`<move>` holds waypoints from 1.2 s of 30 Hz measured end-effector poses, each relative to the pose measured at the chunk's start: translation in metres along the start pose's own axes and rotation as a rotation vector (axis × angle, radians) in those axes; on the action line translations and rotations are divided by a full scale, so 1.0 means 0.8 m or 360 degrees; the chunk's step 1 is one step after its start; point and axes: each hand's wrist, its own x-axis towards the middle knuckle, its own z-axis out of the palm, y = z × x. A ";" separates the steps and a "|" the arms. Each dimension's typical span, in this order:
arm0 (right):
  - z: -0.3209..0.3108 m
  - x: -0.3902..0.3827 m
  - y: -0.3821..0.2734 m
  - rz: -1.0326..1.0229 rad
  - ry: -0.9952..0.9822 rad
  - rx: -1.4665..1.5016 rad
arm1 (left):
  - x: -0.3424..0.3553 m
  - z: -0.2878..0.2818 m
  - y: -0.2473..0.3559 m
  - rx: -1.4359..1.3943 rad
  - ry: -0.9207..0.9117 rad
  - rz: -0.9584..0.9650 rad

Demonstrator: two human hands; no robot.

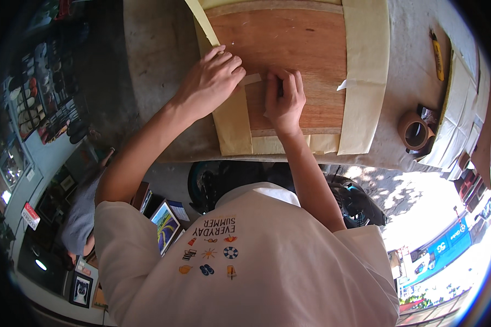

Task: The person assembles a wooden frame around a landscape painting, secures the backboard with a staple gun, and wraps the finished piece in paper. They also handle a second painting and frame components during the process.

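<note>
A reddish-brown wooden panel (294,41) lies on the table, with pale yellow paper (365,65) folded in over its edges. At the panel's left edge, my left hand (215,76) has its fingers curled closed over the folded paper flap, whose upper part stands up beyond the fingers. My right hand (286,98) rests on the panel with its fingers bent and pressed together; whatever they hold is hidden. A short pale strip of tape (251,79) lies between the two hands, across the paper's edge. Another small white tape piece (341,85) sticks up at the right flap.
Toward the right of the table (163,65) are a brown tape roll (413,131), a yellow cutter knife (437,56) and folded pale paper (458,109). Below the near edge stands a motorcycle (354,201). Framed pictures (166,223) and another person (84,212) are at the left.
</note>
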 end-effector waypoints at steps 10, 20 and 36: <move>-0.001 0.000 0.000 -0.0017 -0.0142 0.0012 | 0.017 -0.008 -0.027 0.0090 -0.0227 0.0294; -0.020 -0.030 -0.074 0.0936 -0.0720 0.0309 | 0.015 -0.006 -0.035 -0.0273 -0.0293 0.0218; 0.026 -0.042 -0.078 0.2421 0.0270 0.2157 | 0.001 -0.011 -0.037 -0.0616 -0.0127 0.0031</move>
